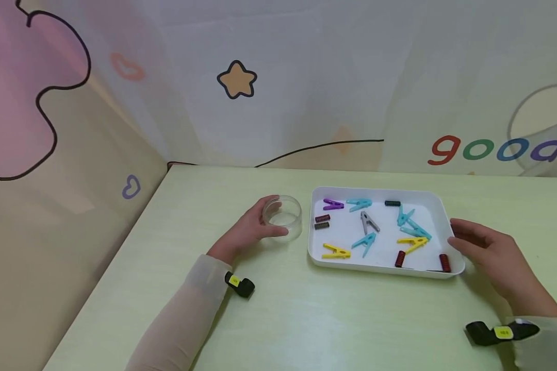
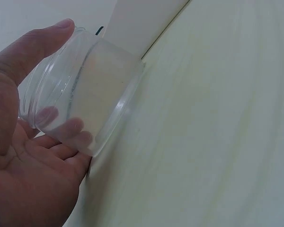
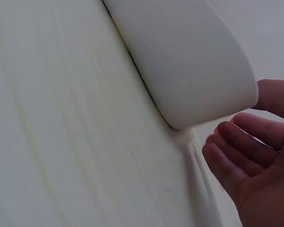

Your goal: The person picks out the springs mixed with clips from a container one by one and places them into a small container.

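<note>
My left hand [image 1: 246, 229] grips a clear, round, open-topped jar [image 1: 283, 212] on the table, thumb on the near side and fingers on the far side. The left wrist view shows those fingers through the wall of the jar [image 2: 99, 90], which looks empty. A white tray [image 1: 380, 269] lies to the right of it. My right hand [image 1: 494, 252] is at the tray's right end, its thumb against or very near the rim. In the right wrist view the fingers [image 3: 251, 142] are loosely bent beside the tray wall [image 3: 189, 61] and hold nothing.
In the tray lie several small clothespins, among them a purple one [image 1: 333, 204], a grey one [image 1: 369, 222], a yellow one [image 1: 336, 252] and a blue one [image 1: 359, 204]. Several springs, such as a dark red one [image 1: 400, 258], lie among them. A printed wall [image 1: 306, 93] stands behind the table.
</note>
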`<state>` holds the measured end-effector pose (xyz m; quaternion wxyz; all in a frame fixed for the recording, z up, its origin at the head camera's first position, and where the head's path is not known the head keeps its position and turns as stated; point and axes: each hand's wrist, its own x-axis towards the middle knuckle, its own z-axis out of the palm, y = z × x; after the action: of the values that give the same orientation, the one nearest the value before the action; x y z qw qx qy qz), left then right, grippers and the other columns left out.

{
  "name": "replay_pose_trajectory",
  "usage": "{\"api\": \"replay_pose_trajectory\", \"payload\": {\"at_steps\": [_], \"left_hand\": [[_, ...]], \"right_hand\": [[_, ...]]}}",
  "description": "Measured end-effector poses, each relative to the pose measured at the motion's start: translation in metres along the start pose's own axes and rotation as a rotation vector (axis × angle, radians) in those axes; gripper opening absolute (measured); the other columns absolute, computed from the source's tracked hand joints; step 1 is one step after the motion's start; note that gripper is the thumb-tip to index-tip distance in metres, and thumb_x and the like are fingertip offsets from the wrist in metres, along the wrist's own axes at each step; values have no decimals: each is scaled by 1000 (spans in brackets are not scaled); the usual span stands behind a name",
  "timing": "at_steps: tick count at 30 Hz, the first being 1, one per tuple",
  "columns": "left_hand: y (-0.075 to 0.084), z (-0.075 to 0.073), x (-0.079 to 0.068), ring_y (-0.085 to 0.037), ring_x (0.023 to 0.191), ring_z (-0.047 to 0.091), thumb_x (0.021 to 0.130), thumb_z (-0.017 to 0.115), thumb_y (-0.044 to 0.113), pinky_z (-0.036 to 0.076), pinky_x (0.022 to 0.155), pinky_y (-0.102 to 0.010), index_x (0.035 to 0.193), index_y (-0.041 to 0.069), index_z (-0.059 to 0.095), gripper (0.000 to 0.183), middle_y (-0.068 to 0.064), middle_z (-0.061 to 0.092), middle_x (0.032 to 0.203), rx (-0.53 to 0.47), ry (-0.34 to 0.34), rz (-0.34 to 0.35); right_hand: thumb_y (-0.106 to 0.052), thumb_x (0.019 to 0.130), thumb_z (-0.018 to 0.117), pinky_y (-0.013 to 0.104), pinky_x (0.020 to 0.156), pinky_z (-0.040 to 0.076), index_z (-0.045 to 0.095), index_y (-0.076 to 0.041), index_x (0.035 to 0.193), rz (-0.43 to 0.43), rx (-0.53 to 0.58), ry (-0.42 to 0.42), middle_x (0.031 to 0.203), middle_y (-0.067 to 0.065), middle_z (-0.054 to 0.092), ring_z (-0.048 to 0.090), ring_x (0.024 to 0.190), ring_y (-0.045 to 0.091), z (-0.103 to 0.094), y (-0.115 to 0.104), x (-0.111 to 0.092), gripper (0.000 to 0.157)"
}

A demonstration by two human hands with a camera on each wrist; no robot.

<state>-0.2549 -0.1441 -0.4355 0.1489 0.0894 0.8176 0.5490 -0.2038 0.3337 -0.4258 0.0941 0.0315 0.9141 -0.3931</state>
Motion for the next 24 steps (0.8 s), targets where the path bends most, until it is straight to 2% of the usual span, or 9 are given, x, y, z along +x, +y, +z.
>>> {"api": "replay_pose_trajectory", "payload": {"at_steps": [3, 5, 6, 8, 11, 14, 17, 20, 24], "left_hand": [[-1, -1, -1, -16, 141, 37, 75, 83, 34, 30, 116, -43, 148, 27, 29, 91, 5, 42, 151, 6, 8, 5], [-2, -2, -2, -16, 141, 38, 75, 83, 35, 31, 116, -43, 148, 27, 29, 91, 5, 43, 150, 4, 16, 6], [-2, -3, -2, -16, 141, 38, 75, 83, 34, 31, 116, -43, 148, 28, 30, 90, 5, 43, 150, -3, 19, 5], [-3, -4, -3, -16, 142, 37, 76, 83, 34, 30, 116, -43, 148, 27, 29, 91, 5, 42, 151, -19, 18, 8], [-3, -5, -3, -15, 142, 36, 75, 83, 35, 30, 117, -43, 148, 28, 29, 91, 4, 42, 151, -21, 13, 7], [-3, -4, -3, -16, 141, 37, 75, 83, 35, 30, 116, -42, 148, 28, 29, 91, 4, 42, 151, -14, 9, 10], [-2, -2, -2, -17, 141, 37, 76, 83, 33, 30, 116, -43, 148, 27, 29, 90, 3, 42, 151, -9, 4, 18], [-2, 0, -1, -17, 142, 36, 77, 82, 33, 30, 117, -43, 148, 27, 28, 90, 3, 41, 152, -8, -7, 22], [-4, 0, 0, -17, 142, 36, 77, 82, 32, 30, 117, -43, 149, 26, 28, 90, 2, 41, 152, -10, -11, 27]], "right_hand": [[-60, 93, 50, 49, 101, 45, 33, -19, 152, 5, 8, 18, 152, 17, 39, 36, 136, 38, -1, -4, 0, 73], [-58, 94, 49, 62, 102, 38, 33, -19, 151, -2, 20, 30, 153, 17, 38, 34, 137, 41, -1, -7, 1, 72], [-58, 94, 50, 62, 102, 38, 34, -19, 151, -6, 17, 39, 153, 17, 38, 34, 137, 42, -1, -9, 1, 71], [-57, 94, 50, 53, 101, 45, 37, -19, 150, -13, 7, 63, 152, 17, 39, 37, 135, 43, -1, -13, 1, 69], [-55, 94, 51, 27, 85, 56, 40, -17, 148, -24, -6, 112, 149, 19, 42, 43, 130, 43, 0, -18, -1, 67], [-54, 94, 52, 8, 68, 48, 44, -16, 145, -29, -18, 164, 145, 20, 46, 48, 123, 39, 1, -22, -5, 64], [-50, 95, 53, 7, 65, 44, 48, -15, 142, -43, -33, 200, 140, 19, 51, 51, 117, 34, 2, -26, -10, 59], [-47, 95, 55, 10, 63, 45, 54, -15, 137, -61, -64, 211, 133, 17, 56, 55, 106, 21, 2, -28, -14, 53], [-43, 95, 58, 13, 62, 47, 59, -14, 130, -123, -104, 195, 123, 14, 62, 50, 88, -5, 4, -33, -17, 45]]}}
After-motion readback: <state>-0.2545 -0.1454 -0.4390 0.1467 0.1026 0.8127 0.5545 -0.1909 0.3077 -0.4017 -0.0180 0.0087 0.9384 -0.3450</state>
